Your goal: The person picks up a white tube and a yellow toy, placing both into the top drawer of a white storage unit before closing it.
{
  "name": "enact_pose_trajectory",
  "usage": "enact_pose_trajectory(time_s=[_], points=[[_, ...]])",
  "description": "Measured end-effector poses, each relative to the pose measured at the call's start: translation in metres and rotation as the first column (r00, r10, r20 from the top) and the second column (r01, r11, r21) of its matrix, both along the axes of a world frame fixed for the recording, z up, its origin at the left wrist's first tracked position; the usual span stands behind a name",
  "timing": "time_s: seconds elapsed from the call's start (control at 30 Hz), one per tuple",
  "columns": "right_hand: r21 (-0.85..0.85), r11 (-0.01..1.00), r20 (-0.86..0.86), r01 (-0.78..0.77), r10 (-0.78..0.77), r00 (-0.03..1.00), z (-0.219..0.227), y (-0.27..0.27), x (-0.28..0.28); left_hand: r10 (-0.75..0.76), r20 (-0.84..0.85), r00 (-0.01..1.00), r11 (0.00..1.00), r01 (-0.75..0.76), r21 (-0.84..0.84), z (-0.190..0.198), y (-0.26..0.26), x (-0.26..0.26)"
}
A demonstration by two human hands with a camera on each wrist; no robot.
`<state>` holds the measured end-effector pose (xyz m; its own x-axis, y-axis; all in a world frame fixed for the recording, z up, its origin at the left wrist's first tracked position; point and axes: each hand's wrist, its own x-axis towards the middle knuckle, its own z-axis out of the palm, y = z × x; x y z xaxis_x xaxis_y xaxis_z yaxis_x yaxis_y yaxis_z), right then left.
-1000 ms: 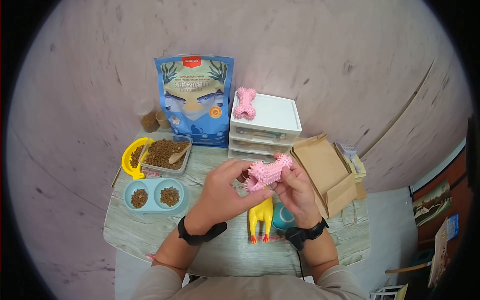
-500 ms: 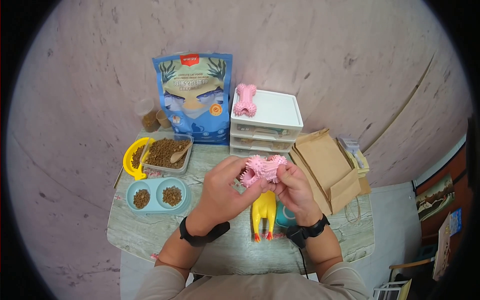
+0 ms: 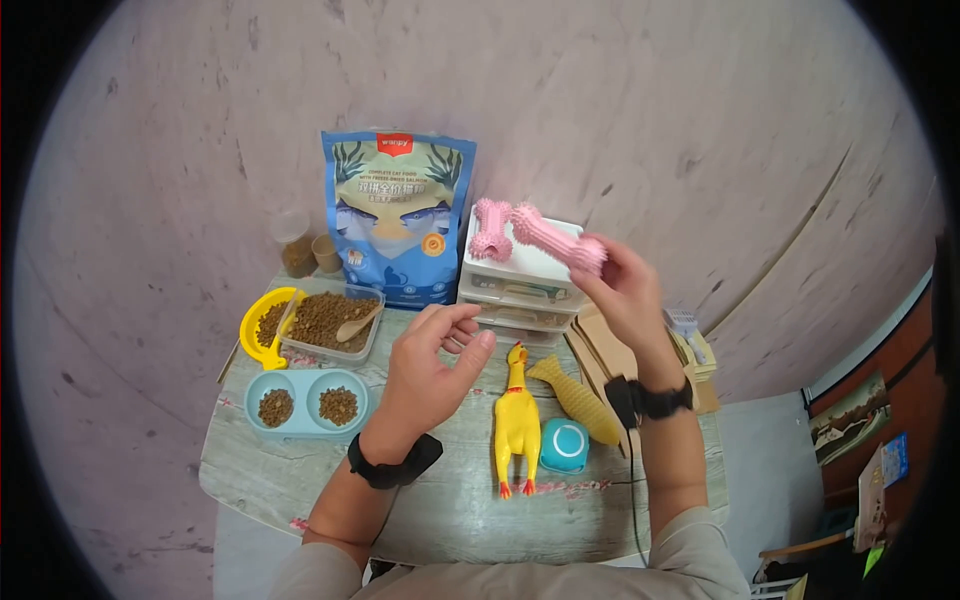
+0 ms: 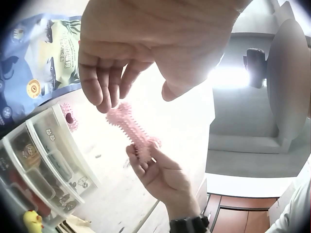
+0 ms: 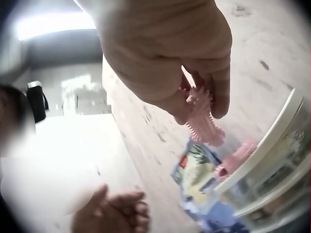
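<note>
My right hand (image 3: 625,295) pinches one end of a pink spiked bone-shaped chew toy (image 3: 548,236), holding it tilted over the white drawer unit (image 3: 535,292). A second pink bone toy (image 3: 491,230) lies on top of the unit at the left, close to the held one's far end. Over the middle of the table, my left hand (image 3: 430,365) holds nothing, its fingers loosely bent. The left wrist view shows the held toy (image 4: 132,128) between thumb and fingers, beyond my left hand's fingertips. Its free end (image 5: 209,131) points downward in the right wrist view.
A yellow rubber chicken (image 3: 517,430), a teal round-cornered object (image 3: 565,445) and a yellow fish toy (image 3: 580,400) lie in front. Kibble fills a plastic box (image 3: 376,335) beside a blue double bowl (image 3: 300,425). A cat food bag (image 3: 400,215) and brown paper bags (image 3: 600,350) stand behind.
Both hands were on the pink bone toy; the left has let go. My right hand has carried the toy up and rightward to the drawer unit, uncovering the chicken and fish toys.
</note>
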<state>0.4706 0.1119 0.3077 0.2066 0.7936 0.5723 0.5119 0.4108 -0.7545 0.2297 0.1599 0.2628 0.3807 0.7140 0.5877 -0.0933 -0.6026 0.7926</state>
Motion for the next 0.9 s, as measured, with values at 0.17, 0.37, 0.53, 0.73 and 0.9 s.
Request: enact_pose_trajectory(time_s=[0.17, 0.37, 0.53, 0.73, 0.9], points=[[0.169, 0.952, 0.678, 0.254, -0.300, 0.671, -0.010, 0.051, 0.005, 0.020, -0.058, 0.998, 0.998, -0.017, 0.053, 0.000, 0.001, -0.002], [0.103, 0.950, 0.773, 0.295, -0.263, 0.577, -0.016, 0.068, 0.006, 0.039, -0.100, 0.994, 0.997, -0.032, 0.077, 0.002, 0.004, -0.007], [-0.064, 0.972, 0.703, 0.226, -0.116, 0.701, -0.013, 0.063, 0.005, 0.068, -0.107, 0.992, 0.994, -0.058, 0.092, 0.004, 0.005, -0.008], [0.015, 0.973, 0.713, 0.230, -0.172, 0.680, -0.020, 0.065, 0.003, 0.059, -0.124, 0.991, 0.994, -0.047, 0.103, 0.002, 0.005, -0.007], [0.116, 0.951, 0.773, 0.287, -0.268, 0.576, -0.023, 0.066, -0.002, 0.054, -0.123, 0.991, 0.993, -0.040, 0.114, 0.003, 0.005, -0.006]])
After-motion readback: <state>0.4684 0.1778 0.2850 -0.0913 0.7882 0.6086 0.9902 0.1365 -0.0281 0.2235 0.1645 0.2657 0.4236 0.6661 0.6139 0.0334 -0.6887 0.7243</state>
